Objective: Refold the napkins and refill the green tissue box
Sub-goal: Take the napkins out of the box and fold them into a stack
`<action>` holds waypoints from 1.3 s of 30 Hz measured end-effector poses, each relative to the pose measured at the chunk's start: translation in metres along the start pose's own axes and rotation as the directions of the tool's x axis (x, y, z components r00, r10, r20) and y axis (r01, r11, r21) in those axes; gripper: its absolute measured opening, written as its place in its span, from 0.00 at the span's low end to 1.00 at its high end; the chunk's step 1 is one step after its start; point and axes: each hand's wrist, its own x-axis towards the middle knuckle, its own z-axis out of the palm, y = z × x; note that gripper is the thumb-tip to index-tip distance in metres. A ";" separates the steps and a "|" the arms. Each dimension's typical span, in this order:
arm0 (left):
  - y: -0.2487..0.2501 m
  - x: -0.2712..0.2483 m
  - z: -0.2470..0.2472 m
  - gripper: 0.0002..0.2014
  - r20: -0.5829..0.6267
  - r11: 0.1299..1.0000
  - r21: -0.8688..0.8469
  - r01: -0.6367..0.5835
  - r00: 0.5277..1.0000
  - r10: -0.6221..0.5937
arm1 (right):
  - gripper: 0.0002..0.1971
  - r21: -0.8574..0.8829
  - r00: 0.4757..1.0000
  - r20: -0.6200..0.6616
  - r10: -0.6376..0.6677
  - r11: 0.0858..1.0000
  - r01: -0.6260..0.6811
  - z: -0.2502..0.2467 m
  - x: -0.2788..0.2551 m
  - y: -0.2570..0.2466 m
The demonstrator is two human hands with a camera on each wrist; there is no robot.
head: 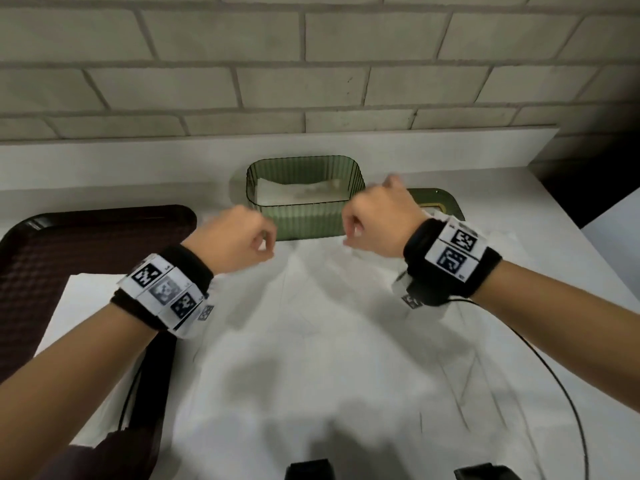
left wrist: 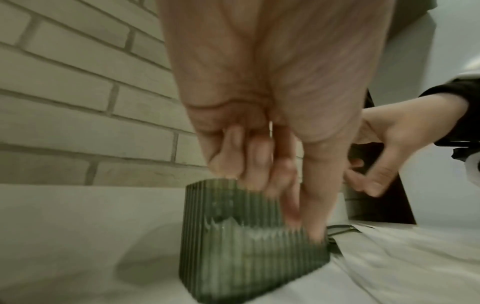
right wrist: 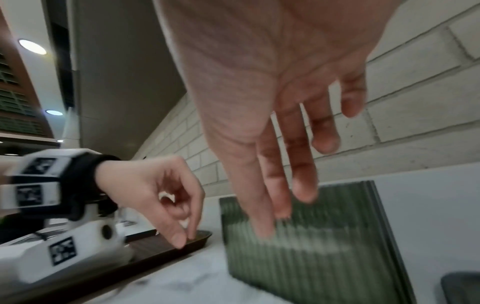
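While both hands hover before the green tissue box (head: 304, 199), I see my left hand (head: 235, 237) loosely curled and my right hand (head: 377, 220) with fingers (right wrist: 301, 156) relaxed, both empty.

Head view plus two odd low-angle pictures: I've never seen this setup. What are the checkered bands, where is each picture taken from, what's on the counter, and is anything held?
There is no machine here, only a person's two bare hands. The checkered bands are wrist straps that carry small cameras. The wide picture comes from a head-worn camera. The other two look along each hand from its wrist.

On the white counter stands the open green tissue box with white napkins inside. A large unfolded napkin lies in front of it, and a brown tray sits to the left.

The left hand is loosely curled and the right hand is relaxed. Neither visibly holds anything.
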 end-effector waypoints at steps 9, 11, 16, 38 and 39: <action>0.008 -0.014 0.043 0.41 0.315 0.962 0.266 0.059 0.938 -0.145 | 0.36 0.183 0.851 0.491 -0.186 0.977 0.108 0.061 -0.066 -0.026; 0.012 -0.013 0.042 0.37 0.347 0.952 0.300 0.067 0.922 -0.174 | 0.32 0.168 0.871 0.455 -0.185 0.978 0.120 0.068 -0.070 -0.026; 0.015 -0.011 0.040 0.31 0.378 0.952 0.297 0.081 0.905 -0.195 | 0.20 0.209 0.885 0.438 -0.155 0.976 0.067 0.073 -0.071 -0.023; 0.038 -0.042 -0.048 0.28 -0.141 0.445 -0.881 -0.157 0.988 0.069 | 0.06 0.950 0.990 -0.114 -0.087 0.282 0.134 -0.013 -0.038 0.015; 0.041 -0.043 -0.049 0.26 -0.143 0.445 -0.881 -0.164 0.986 0.081 | 0.06 0.950 0.989 -0.124 -0.080 0.278 0.142 -0.011 -0.035 0.011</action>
